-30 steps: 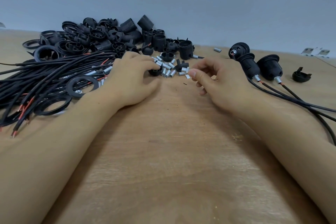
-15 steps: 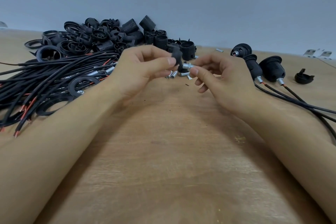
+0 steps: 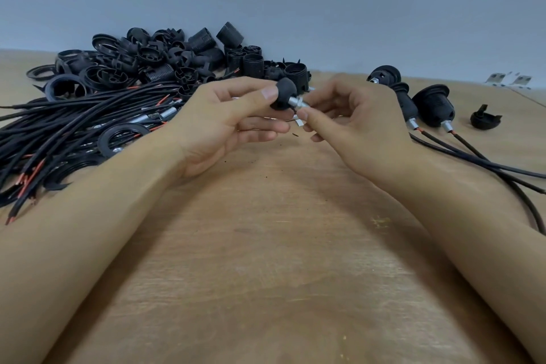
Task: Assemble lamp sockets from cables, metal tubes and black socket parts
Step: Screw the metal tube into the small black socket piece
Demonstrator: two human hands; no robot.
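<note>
Two hands | black domed cap (image 3: 284, 94) | silver tube (image 3: 296, 102) protruding

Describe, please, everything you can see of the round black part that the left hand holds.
The black socket cap is a small dome, matte like plastic, held above the wooden table. The left hand pinches it, thumb on its near side. A short silver metal tube sticks out of it toward the right hand, whose fingertips pinch the tube's end. Its inside is hidden.
</note>
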